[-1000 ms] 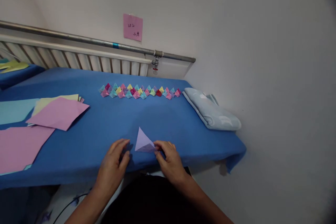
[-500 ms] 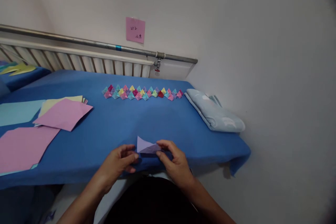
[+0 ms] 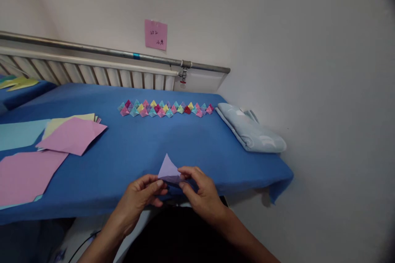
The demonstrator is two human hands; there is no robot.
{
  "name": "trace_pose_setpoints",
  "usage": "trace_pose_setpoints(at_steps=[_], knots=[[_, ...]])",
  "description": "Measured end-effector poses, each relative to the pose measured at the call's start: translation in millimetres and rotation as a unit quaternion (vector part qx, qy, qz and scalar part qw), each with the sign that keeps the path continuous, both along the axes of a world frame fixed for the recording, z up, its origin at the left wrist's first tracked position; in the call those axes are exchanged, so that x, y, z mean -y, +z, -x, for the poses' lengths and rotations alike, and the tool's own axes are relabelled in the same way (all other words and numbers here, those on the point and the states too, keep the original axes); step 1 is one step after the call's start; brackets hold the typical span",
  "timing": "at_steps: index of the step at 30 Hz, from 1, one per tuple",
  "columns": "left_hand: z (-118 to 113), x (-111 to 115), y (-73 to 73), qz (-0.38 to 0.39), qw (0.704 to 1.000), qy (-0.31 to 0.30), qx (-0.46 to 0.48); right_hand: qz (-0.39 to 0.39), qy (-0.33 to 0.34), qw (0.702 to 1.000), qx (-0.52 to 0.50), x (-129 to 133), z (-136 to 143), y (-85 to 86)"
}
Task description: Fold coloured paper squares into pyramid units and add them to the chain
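A small folded piece of purple paper [image 3: 168, 168] is held above the near edge of the blue-covered table [image 3: 129, 141], one point of it facing up and away from me. My left hand [image 3: 145, 191] pinches its lower left corner between thumb and fingers. On the other side, my right hand [image 3: 199, 189] grips the right corner with thumb and forefinger. The underside of the paper is in shadow, so its inner folds are hard to make out. Beyond it lie two rows of small folded paper shapes [image 3: 166, 109] in several colours.
Loose pink sheets [image 3: 72, 134], with yellow and light blue ones, lie at the left. A folded pale blue blanket [image 3: 251, 129] rests at the right end. Behind the table are a radiator [image 3: 108, 77], a metal pipe [image 3: 101, 52] and a pink note [image 3: 156, 35] on the wall.
My left hand has closed on the purple paper's left corner, where before it was beside it. The paper has turned, its point now more upright and nearer the middle.
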State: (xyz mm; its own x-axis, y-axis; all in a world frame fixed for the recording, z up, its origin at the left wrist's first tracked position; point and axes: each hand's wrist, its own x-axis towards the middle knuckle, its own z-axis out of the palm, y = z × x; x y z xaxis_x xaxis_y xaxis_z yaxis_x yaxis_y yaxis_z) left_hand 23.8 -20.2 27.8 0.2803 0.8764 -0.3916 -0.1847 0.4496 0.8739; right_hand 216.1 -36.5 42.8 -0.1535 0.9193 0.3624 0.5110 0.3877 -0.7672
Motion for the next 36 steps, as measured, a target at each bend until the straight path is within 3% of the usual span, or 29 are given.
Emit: trace_pose_setpoints(at_steps=[9, 16, 27, 33, 36], knots=[[-4, -3, -1.2, 0.060, 0.994, 0.023, 0.085, 0.004, 0.051, 0.998, 0.022, 5, -1, 8.4], [-2, 4, 5.9, 0.002, 0.998, 0.007, 0.061, 0.002, 0.010, 0.999, 0.046, 2, 2, 6.5], [2, 11, 0.5, -0.031, 0.999, -0.015, 0.022, -0.023, -0.016, 0.997, 0.069, 3, 6, 6.8], [12, 12, -9.8, -0.024, 0.999, -0.021, 0.038, -0.035, 0.005, 0.999, -0.012, 1, 3, 17.8], [15, 13, -14.8, -0.023, 0.996, -0.051, 0.070, 0.011, 0.017, 0.998, -0.054, 1, 4, 23.7]])
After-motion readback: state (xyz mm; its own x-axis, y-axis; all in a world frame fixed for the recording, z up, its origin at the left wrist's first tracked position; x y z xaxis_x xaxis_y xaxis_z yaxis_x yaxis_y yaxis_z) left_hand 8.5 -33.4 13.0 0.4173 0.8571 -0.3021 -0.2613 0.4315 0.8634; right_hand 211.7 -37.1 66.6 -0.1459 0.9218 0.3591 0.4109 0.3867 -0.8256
